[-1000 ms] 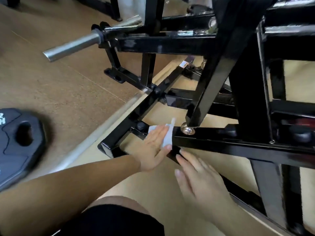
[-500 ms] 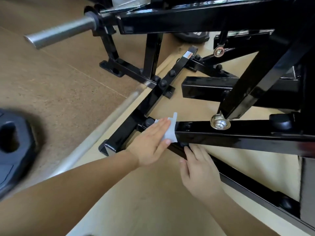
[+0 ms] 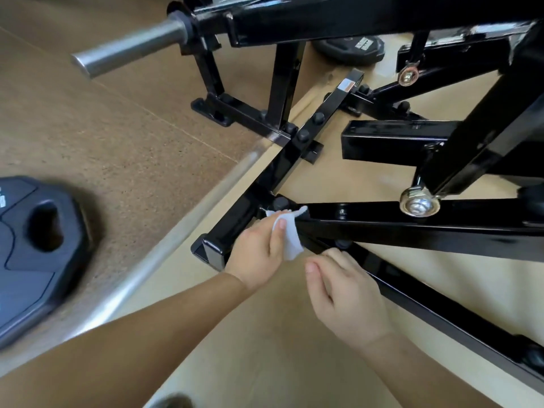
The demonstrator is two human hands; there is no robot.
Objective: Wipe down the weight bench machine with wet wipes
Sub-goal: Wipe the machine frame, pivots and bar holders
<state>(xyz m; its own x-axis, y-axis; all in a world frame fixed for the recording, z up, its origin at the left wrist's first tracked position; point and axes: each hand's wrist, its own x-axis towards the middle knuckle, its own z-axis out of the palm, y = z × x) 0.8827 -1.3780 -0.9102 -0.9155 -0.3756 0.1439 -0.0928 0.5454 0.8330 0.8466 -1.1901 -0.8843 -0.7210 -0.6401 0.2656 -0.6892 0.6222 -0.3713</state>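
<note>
The left hand has its grip clamped on the wet wipe, thumb on top. It presses the wipe to the left end of a black cross bar of the weight bench machine. That bar's long axis runs left to right. Just right and nearer, the right hand holds nothing, its fingers loosely curled by a lower rail that slants to the near right.

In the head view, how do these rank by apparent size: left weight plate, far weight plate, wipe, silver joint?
1. The left weight plate: largest, but nearest the camera and cropped.
2. The far weight plate, partly hidden.
3. The wipe and the silver joint look about alike; not ranked.
</note>
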